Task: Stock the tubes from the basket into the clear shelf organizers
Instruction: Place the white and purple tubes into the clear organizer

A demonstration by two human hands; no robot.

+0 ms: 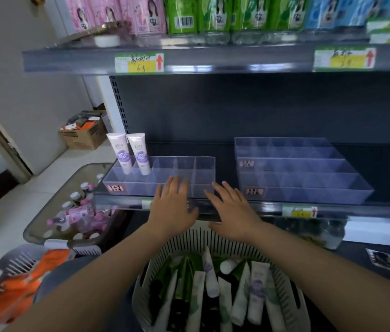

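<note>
Both hands are spread and empty, left hand [173,207] and right hand [233,212], at the organizer [160,185] front. Two tubes [129,153] stand at its 10 o'clock; the rest lie in the basket [213,238] at 6. A careless shove could topple them.

dim, soft indoor light; glare on shelf edge [213,68]; fisheye bend at edges; slight blur overall.

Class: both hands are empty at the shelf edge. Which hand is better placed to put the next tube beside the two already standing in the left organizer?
Probably the left hand: it sits directly before the left organizer, nearer the two standing tubes. The right hand lies between the organizers. The basket is equally below both.
</note>
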